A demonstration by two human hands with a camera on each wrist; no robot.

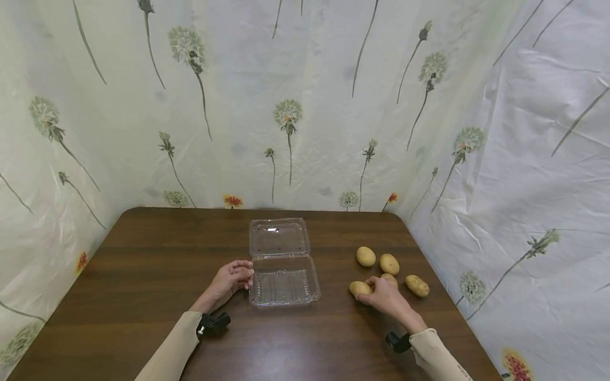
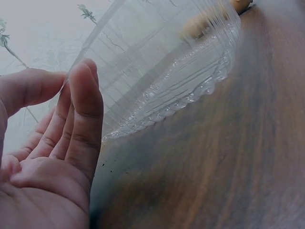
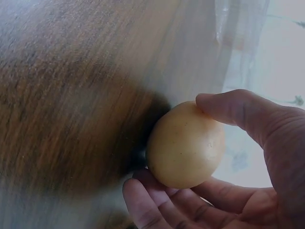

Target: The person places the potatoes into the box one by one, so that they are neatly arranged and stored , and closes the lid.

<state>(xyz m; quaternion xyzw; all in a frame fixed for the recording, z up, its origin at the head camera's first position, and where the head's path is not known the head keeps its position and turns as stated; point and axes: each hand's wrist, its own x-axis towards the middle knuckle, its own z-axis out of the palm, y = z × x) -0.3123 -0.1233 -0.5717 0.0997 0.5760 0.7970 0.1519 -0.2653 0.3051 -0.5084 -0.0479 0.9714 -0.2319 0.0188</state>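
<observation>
A clear plastic clamshell container (image 1: 286, 280) lies on the table with its lid (image 1: 278, 236) folded back. My left hand (image 1: 232, 280) pinches the container's left rim between thumb and fingers, as the left wrist view also shows. On the right, my right hand (image 1: 387, 297) grips a yellow potato (image 1: 360, 288) between thumb and fingertips; in the right wrist view this potato (image 3: 186, 145) is close to the tabletop. Whether it touches the wood I cannot tell. Behind that hand another potato (image 1: 389, 279) is partly hidden.
Loose potatoes lie near the right hand: one at the back (image 1: 366, 256), one beside it (image 1: 389, 263) and one to the right (image 1: 417, 286). The brown wooden table (image 1: 181, 254) meets a flowered curtain (image 1: 238, 106) at the back and sides.
</observation>
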